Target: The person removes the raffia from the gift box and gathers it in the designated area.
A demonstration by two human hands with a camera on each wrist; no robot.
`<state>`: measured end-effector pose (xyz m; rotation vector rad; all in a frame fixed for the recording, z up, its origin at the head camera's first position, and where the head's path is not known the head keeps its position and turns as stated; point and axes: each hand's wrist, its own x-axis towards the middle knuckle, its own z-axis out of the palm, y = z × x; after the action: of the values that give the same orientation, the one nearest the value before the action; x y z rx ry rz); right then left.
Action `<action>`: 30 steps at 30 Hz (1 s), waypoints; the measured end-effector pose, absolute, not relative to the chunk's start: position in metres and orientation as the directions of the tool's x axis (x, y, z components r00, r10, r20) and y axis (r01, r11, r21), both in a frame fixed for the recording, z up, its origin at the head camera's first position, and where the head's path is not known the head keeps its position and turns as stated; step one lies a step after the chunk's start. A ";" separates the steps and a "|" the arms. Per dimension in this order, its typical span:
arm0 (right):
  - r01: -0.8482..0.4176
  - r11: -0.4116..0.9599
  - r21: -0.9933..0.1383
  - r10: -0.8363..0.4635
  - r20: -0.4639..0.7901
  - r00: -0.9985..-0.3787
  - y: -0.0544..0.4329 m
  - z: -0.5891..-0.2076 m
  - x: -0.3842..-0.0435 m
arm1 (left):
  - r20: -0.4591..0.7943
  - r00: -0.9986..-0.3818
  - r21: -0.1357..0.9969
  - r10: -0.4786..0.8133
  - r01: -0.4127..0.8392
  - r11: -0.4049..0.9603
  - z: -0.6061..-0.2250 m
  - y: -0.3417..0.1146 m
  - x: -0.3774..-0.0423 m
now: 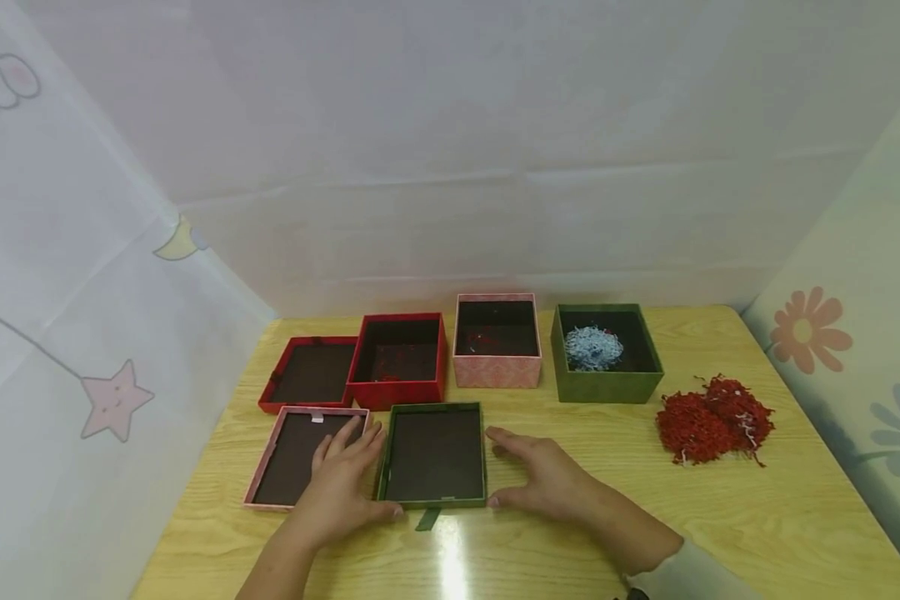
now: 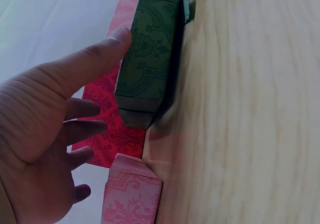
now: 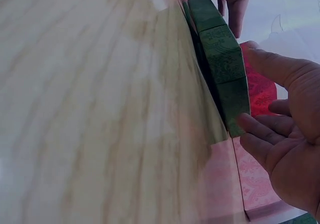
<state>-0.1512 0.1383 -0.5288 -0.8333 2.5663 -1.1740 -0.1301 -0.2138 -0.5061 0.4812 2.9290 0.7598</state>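
A shallow green box lid lies hollow side up near the front of the table. On its left side is my left hand, fingers spread, with the thumb close to the lid's front left corner. My right hand is at the lid's right edge, thumb and fingers apart. In the left wrist view the thumb tip meets the patterned green side, while the other fingers are loosely extended. The right wrist view has the right fingertips at the end of the green lid. A pink lid lies partly behind my left hand.
Behind stand a red lid, a red box, a pink box and a green box holding pale blue shredded paper. Red shredded paper lies at right. A green ribbon tab sticks out in front.
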 end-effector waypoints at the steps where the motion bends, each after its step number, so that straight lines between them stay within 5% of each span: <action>1: -0.406 0.522 -0.750 -0.563 0.054 -0.825 0.139 -0.528 -0.151 | 0.012 -0.947 0.491 0.320 0.284 0.823 -0.506 -0.214 -0.130; 20: -0.387 0.484 -0.785 -0.478 0.134 -0.868 0.168 -0.509 -0.154 | 0.332 -0.876 0.561 0.349 0.481 0.674 -0.494 -0.197 -0.141; 30: -0.390 0.513 -0.765 -0.390 0.198 -0.899 0.184 -0.491 -0.159 | 0.401 -0.827 0.598 0.394 0.562 0.572 -0.487 -0.164 -0.157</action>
<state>-0.1592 0.1837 -0.4910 -0.7051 2.7325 -1.3811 -0.1570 -0.1637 -0.4870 0.9205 2.9789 1.2695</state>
